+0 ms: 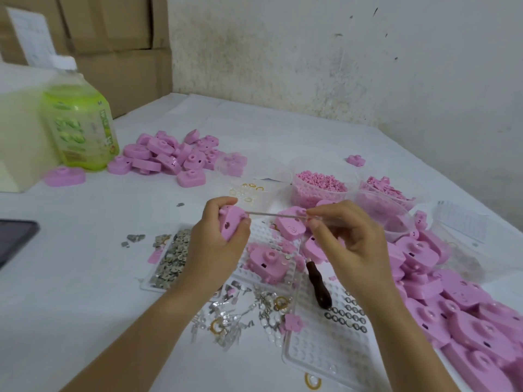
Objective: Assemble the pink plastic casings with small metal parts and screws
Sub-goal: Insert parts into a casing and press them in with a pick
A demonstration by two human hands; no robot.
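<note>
Pink casing (230, 222) up off the worktop (113, 278), gripped in left hand (215, 244). Fingers (223, 203) curled over its top edge, thumb pressed against the right side. Face with small dark holes turned toward the camera.

Thin clear rod (276, 215) pinched in right hand (351, 244) between thumb and forefinger tips, remaining fingers loosely curled beneath.

Long axis of rod close to level, running left to right, left end a touch higher in view. Left tip touching, or just at, the casing's upper right corner. Already inside a hole or only against the edge: cannot tell, with thumb and blur in the way.

Key relation: casing directly left of the right fingertips, on the rod's own line. Both hands at about the same height, near each other, above the clutter.

Judgement: probably seating or poking a small part at the casing's edge. Next move likely a short push leftward along the rod, casing kept steady. Sideways wander likely to slip the tip off the corner.

Beneath the hands: dimpled white tray (325, 357), brown-handled tool (318, 287) lying on it. Tray of grey metal parts (172, 256) to the left, heap of casings (452, 292) to the right.
</note>
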